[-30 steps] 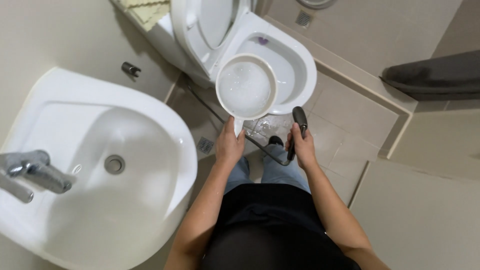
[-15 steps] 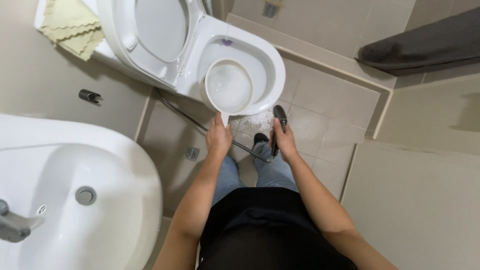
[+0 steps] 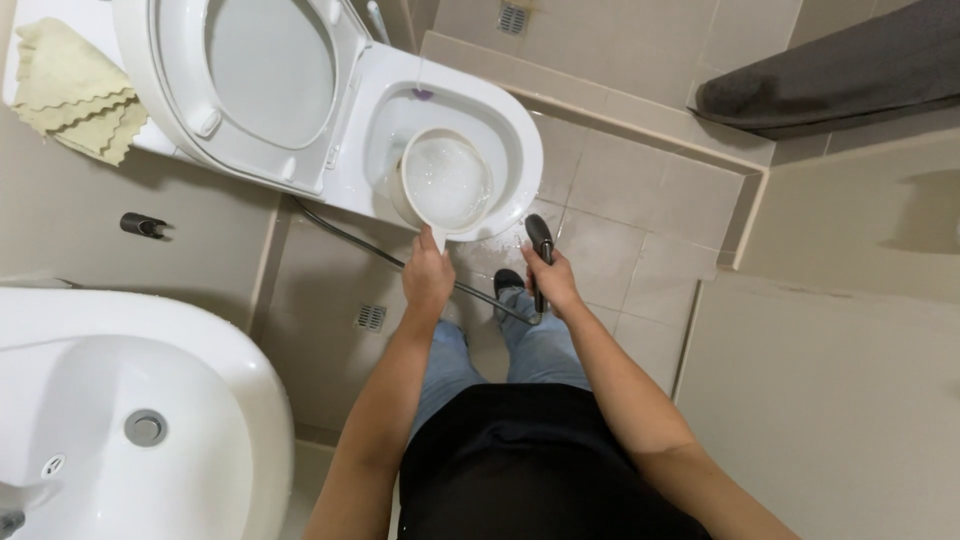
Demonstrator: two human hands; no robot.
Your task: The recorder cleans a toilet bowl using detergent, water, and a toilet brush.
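My left hand (image 3: pixel 428 278) grips the handle of a white plastic dipper (image 3: pixel 445 182) full of water, held over the open bowl of the white toilet (image 3: pixel 520 140). My right hand (image 3: pixel 552 280) holds a dark bidet sprayer (image 3: pixel 540 240) upright beside the toilet's front rim. Its thin hose (image 3: pixel 370 250) runs across the floor to the left. The seat and lid (image 3: pixel 260 80) are raised.
A white sink (image 3: pixel 120 420) fills the lower left. A yellow cloth (image 3: pixel 75 90) lies on the tank top. Two floor drains (image 3: pixel 371 318) (image 3: pixel 515 18) are set in the beige tiles. A low tiled kerb (image 3: pixel 640 120) and a dark grey mat (image 3: pixel 840 65) lie at the right.
The view has shifted so the sink slid down and left. The dipper moved forward from in front of the toilet rim to over the bowl. Both hands kept their grip.
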